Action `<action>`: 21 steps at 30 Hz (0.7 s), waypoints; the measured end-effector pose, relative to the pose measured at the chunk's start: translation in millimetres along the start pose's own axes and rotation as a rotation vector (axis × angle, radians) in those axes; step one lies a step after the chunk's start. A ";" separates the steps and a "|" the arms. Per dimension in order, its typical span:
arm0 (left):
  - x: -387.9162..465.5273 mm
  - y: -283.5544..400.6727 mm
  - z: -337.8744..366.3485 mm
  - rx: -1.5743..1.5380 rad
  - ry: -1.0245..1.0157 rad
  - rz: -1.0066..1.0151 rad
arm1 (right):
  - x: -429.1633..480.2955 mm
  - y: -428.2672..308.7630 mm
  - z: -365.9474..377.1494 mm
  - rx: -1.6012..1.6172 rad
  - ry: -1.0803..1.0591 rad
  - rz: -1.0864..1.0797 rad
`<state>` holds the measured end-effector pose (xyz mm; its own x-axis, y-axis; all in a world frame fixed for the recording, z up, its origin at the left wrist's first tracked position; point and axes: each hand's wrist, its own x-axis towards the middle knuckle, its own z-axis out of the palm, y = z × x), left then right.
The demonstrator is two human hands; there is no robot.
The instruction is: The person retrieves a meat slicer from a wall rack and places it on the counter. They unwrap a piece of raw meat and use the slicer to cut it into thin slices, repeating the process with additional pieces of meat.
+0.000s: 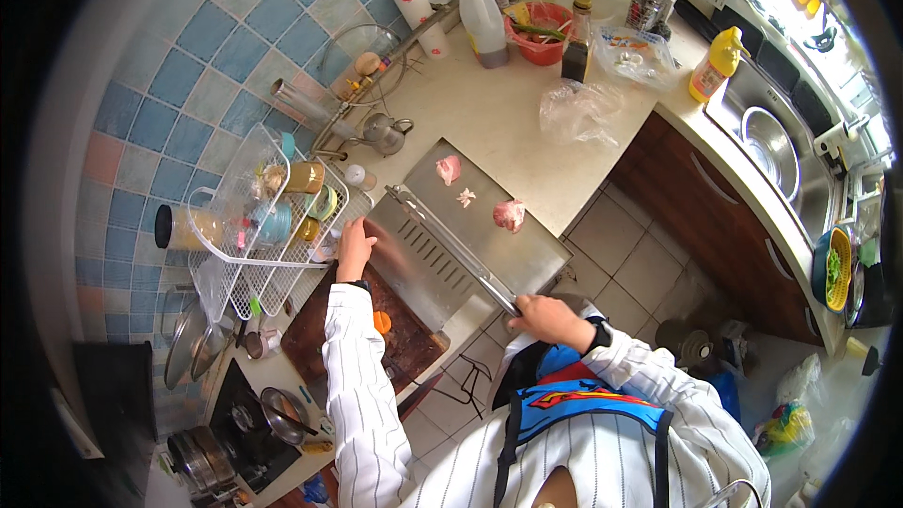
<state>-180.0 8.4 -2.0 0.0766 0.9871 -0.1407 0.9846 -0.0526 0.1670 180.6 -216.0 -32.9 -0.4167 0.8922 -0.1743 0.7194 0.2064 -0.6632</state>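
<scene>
My right hand [550, 321] is closed around the handle end of a long steel blade arm [451, 250], which lies diagonally across a steel cutting board with slots [434, 264]. On the board's far side lie a pink piece of raw meat [448, 169], some small pale scraps [465, 197] and a larger red piece of raw meat [509, 215]. My left hand [355, 250] is at the board's left edge beside the wire rack, fingers apart, with nothing visible in it. A dark brown wooden board [416, 346] with an orange object [382, 322] on it lies nearer me.
A white wire rack [275, 264] with jars stands left of my left hand. Behind are a metal pot [384, 134], a plastic bag [582, 113], a red bowl [540, 53] and bottles. A sink [811, 148] lies at right, a stove [240, 423] at lower left.
</scene>
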 end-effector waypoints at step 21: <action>-106.2 89.2 5.5 -0.152 -0.055 0.154 | 18.6 68.2 39.5 0.469 0.368 0.649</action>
<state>-99.5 -101.9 22.4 0.2369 0.9592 -0.1546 0.9259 -0.1747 0.3349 200.1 -201.2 -110.1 0.2591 0.8656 -0.4285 0.4162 -0.5005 -0.7591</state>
